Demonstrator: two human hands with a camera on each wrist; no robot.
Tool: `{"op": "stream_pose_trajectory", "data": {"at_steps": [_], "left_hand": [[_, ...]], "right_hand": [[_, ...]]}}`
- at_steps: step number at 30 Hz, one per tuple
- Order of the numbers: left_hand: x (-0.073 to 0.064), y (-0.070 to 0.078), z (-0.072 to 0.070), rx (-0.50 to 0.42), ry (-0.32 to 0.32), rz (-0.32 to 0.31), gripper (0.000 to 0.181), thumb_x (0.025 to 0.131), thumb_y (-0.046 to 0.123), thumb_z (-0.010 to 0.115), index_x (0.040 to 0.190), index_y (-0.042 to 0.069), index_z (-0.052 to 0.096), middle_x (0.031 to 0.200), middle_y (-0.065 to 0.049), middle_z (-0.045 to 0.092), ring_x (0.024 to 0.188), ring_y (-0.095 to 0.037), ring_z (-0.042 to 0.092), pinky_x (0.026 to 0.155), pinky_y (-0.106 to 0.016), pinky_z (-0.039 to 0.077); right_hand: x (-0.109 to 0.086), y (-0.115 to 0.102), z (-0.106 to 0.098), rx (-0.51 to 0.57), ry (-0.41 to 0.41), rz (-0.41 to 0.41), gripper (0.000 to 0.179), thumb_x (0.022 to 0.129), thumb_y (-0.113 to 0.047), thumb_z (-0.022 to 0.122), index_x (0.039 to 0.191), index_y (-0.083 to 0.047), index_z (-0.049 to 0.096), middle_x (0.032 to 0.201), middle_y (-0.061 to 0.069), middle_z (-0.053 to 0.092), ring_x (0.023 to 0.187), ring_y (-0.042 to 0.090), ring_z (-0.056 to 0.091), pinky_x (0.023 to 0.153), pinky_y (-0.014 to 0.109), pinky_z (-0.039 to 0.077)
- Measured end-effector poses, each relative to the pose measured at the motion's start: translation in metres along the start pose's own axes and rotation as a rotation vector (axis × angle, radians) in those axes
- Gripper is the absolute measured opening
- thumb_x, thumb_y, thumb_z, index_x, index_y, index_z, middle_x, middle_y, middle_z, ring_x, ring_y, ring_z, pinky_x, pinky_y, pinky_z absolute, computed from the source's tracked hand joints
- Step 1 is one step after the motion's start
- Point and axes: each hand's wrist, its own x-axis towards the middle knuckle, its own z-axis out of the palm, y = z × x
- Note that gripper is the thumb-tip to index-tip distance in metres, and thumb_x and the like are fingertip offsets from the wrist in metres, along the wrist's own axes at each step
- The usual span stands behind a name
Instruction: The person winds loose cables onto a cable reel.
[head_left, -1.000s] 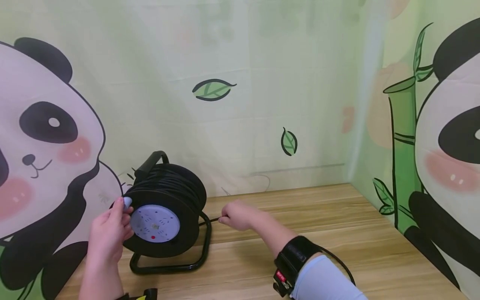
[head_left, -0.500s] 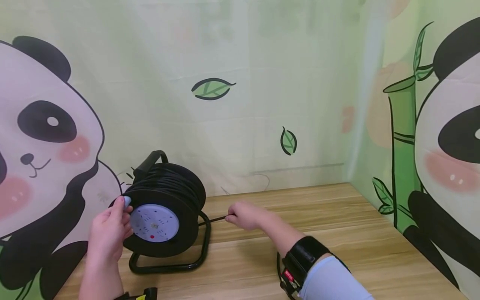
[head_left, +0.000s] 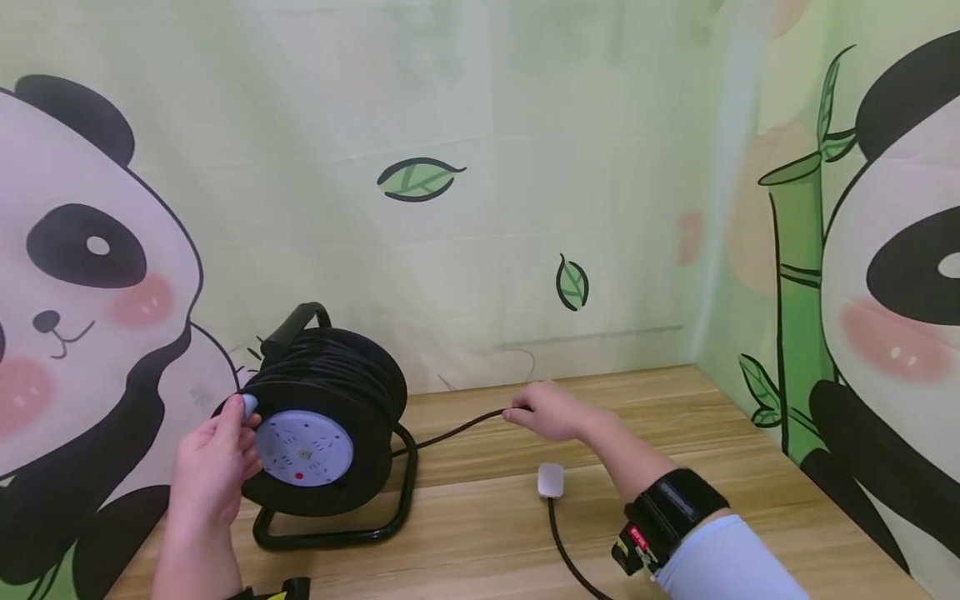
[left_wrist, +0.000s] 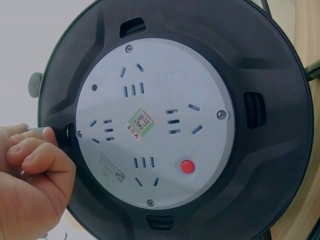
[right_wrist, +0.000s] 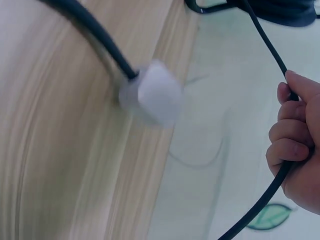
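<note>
A black cable reel [head_left: 330, 442] stands on the wooden table at the left, wound with black cable. Its pale socket panel [left_wrist: 155, 125] has several outlets and a red button [left_wrist: 187, 166]. My left hand [head_left: 213, 462] pinches the light-blue knob [head_left: 250, 405] at the reel's left rim. To the right, my right hand [head_left: 551, 410] grips the black cable [head_left: 465, 425], which runs from the reel's lower right into the fist. In the right wrist view the cable passes through the curled fingers [right_wrist: 289, 129]. A white plug [head_left: 551, 481] on a cable lies below the right hand.
The reel rests on a black tube stand [head_left: 337, 540] and has a carrying handle [head_left: 292, 327] on top. Behind the wooden table [head_left: 465, 533] hangs a panda-print cloth [head_left: 480, 208], which also covers the right side. A strapped camera [head_left: 637, 546] sits on the right wrist.
My right hand has moved right, drawing a longer stretch of cable from the reel. The white plug has come into view below it. My left hand stays at the knob.
</note>
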Motion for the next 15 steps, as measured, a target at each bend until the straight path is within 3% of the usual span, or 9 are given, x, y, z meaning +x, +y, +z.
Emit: {"op": "stream_pose_trajectory", "data": {"at_steps": [8,15], "left_hand": [[0.001,-0.001,-0.002,0.004,0.002,0.003,0.059,0.093,0.06,0.059,0.108,0.003,0.063,0.066,0.001,0.041,0.057,-0.015,0.041,0.067,-0.028,0.047],[0.0,0.0,-0.001,-0.002,-0.001,0.0,0.057,0.095,0.058,0.058,0.108,0.003,0.063,0.066,0.001,0.041,0.055,-0.015,0.039,0.066,-0.028,0.046]], "right_hand": [[-0.02,0.031,-0.026,-0.004,0.051,0.053,0.043,0.104,-0.033,0.06,0.066,-0.017,0.047,0.058,-0.008,0.037,0.053,0.009,0.035,0.054,0.028,0.031],[-0.038,0.06,-0.046,-0.071,0.138,0.179,0.046,0.1,-0.042,0.065,0.067,-0.016,0.045,0.06,-0.006,0.038,0.055,0.011,0.036,0.055,0.031,0.032]]}}
